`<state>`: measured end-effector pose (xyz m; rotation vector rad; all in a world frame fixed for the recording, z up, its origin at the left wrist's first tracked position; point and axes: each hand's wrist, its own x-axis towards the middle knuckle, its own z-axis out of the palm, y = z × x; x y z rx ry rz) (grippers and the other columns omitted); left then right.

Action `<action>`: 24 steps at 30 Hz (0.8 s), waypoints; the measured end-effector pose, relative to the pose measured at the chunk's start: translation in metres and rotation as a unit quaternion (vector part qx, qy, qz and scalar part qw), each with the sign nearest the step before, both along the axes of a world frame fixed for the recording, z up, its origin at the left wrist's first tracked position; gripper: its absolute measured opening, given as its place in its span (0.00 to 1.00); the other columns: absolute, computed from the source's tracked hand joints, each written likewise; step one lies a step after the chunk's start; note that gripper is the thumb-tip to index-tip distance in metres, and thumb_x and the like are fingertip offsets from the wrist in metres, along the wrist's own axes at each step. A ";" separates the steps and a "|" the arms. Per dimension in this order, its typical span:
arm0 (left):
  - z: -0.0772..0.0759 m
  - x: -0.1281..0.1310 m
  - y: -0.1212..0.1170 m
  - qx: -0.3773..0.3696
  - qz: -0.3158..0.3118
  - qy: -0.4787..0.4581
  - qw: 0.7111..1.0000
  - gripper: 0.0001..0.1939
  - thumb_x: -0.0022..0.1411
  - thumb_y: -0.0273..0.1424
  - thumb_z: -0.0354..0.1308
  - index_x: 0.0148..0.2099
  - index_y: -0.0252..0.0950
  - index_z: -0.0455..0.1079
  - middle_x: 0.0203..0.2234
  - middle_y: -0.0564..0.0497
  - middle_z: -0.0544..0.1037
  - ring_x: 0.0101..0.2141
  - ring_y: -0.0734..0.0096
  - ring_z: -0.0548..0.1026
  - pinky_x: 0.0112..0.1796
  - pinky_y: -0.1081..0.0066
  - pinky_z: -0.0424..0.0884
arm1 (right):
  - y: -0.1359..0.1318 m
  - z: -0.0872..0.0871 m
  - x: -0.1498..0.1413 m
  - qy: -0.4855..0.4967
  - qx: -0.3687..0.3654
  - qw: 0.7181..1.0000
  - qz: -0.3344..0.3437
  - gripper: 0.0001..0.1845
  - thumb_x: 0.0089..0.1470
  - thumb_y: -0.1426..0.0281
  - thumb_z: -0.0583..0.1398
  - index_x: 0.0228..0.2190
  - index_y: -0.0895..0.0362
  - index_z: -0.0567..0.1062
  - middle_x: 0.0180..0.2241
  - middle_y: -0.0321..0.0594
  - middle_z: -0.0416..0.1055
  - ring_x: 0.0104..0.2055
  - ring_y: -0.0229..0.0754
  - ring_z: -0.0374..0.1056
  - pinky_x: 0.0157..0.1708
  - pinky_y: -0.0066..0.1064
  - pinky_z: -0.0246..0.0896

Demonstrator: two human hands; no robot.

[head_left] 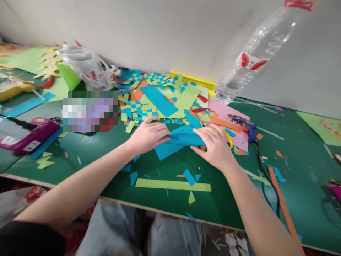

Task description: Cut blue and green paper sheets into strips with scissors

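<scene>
A blue paper strip [183, 139] stretches between my two hands, over the green tabletop. My left hand [151, 134] pinches its left end, and my right hand [213, 145] is closed on its right end. Beneath it lies another piece of blue paper [163, 152]. Scissors with yellow handles [229, 138] lie partly hidden behind my right hand. Nearer to me, a light green paper strip [170, 185] lies flat, with small blue scraps [189, 177] on and around it. Woven blue and green paper pieces [134, 109] are heaped beyond my hands.
A clear plastic bottle [250, 60] stands at the back right. A blue glue gun [249, 131] trails a black cord [266, 177] on the right. At left are a purple power strip [32, 137], a yellow glue gun [16, 88] and a plastic bag [87, 65].
</scene>
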<state>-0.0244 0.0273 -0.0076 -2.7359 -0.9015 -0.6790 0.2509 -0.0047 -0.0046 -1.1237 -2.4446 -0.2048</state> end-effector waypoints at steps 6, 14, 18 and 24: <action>-0.001 0.002 -0.002 0.002 -0.038 -0.002 0.999 0.09 0.67 0.34 0.52 0.41 0.37 0.72 0.35 0.50 0.79 0.36 0.70 0.77 0.52 0.61 0.63 | 0.001 0.002 0.002 -0.018 0.022 0.999 0.030 0.14 0.56 0.70 0.60 0.46 0.55 0.72 0.41 0.42 0.76 0.46 0.48 0.70 0.58 0.50 0.52; -0.002 0.001 -0.001 -0.004 -0.038 0.009 0.999 0.10 0.68 0.35 0.51 0.42 0.38 0.71 0.36 0.50 0.80 0.36 0.70 0.77 0.53 0.61 0.62 | -0.001 0.001 0.000 -0.007 -0.017 1.000 0.017 0.21 0.55 0.55 0.60 0.45 0.56 0.74 0.37 0.44 0.76 0.43 0.50 0.68 0.52 0.46 0.57; -0.001 0.002 -0.002 0.000 -0.035 0.016 0.999 0.10 0.68 0.35 0.51 0.41 0.38 0.71 0.36 0.51 0.80 0.36 0.71 0.77 0.52 0.62 0.63 | -0.001 0.000 -0.001 -0.016 -0.009 1.000 0.016 0.18 0.58 0.58 0.58 0.43 0.58 0.74 0.37 0.44 0.77 0.43 0.49 0.68 0.51 0.45 0.58; -0.001 0.002 -0.002 -0.003 -0.029 0.009 1.000 0.11 0.68 0.36 0.51 0.46 0.37 0.69 0.39 0.49 0.79 0.38 0.69 0.77 0.52 0.61 0.62 | 0.001 0.001 0.000 -0.005 0.043 0.999 0.030 0.09 0.60 0.65 0.58 0.38 0.56 0.75 0.33 0.41 0.77 0.37 0.45 0.69 0.48 0.40 0.60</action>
